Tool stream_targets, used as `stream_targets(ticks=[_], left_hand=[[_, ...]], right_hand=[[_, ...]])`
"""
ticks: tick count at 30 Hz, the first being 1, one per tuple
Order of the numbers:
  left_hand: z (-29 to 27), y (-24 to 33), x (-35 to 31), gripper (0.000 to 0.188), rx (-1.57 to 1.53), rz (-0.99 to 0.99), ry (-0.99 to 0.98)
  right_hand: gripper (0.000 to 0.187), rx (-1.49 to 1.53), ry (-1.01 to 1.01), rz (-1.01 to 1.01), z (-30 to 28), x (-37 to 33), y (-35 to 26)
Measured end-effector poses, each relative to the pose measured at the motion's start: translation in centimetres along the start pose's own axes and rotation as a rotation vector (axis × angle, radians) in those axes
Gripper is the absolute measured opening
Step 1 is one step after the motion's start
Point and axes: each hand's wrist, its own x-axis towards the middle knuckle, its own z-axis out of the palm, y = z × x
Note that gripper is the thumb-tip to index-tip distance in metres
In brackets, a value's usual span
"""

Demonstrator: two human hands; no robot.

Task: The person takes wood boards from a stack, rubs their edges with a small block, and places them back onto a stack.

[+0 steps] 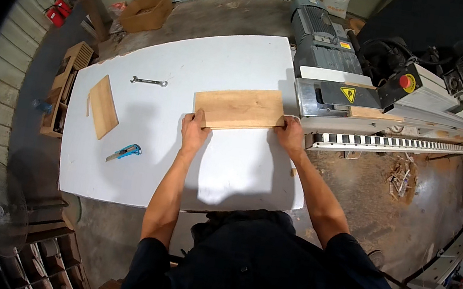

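Flat on the white tabletop, wooden board lay clamped at both near corners: left hand, right hand. Wrench, utility knife lay left of the left hand.

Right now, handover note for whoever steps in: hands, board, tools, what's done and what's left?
Left hand: gripping the wooden board at its near left corner.
Right hand: gripping its near right corner, beside the machine.
The board lies flat on the white table, its right end at the machine's infeed.
A second, smaller board lies to the left; the wrench and blue utility knife lie loose, untouched.
Done: board lined up at the machine.
Left: board not yet inside it.
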Motion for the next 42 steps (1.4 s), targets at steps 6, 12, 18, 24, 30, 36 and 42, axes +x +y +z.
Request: stream_targets(ticks=[6,12,18,24,30,36,42], left_hand=[[-0.7,0.8,-5.7,0.06,0.044,0.037,0.024],[-1.2,0.9,-6.4,0.06,0.048,0.03,0.036],[-1.9,3.6,-7.8,0.061,0.129,0.038,0.21],[-0.5,6.7,-7.1,0.053,-0.309,-0.021,0.101],[0.1,11.6,-5.3,0.039,-0.675,-0.051,-0.161],[2.3,9.1,-5.1,0.035,-1.165,-0.395,-0.277],[-2.6,5.3,-4.6,0.029,-1.292,-0.49,-0.237]], right_hand=[[0.021,-0.084,0.003,-0.078,-0.4,-3.6,1.9],[0.029,-0.057,-0.117,-0.113,-1.4,-3.8,1.6],[0.035,0.488,-0.044,0.287,-2.7,-3.0,1.5],[0.041,1.665,-0.041,0.883,-3.2,1.4,-0.4],[0.016,1.592,0.013,0.85,-1.6,2.6,-0.2],[0.013,1.295,-0.498,0.871,-1.2,-5.8,-9.4],[0.016,1.314,-0.043,0.808,-0.6,-3.4,-3.6]])
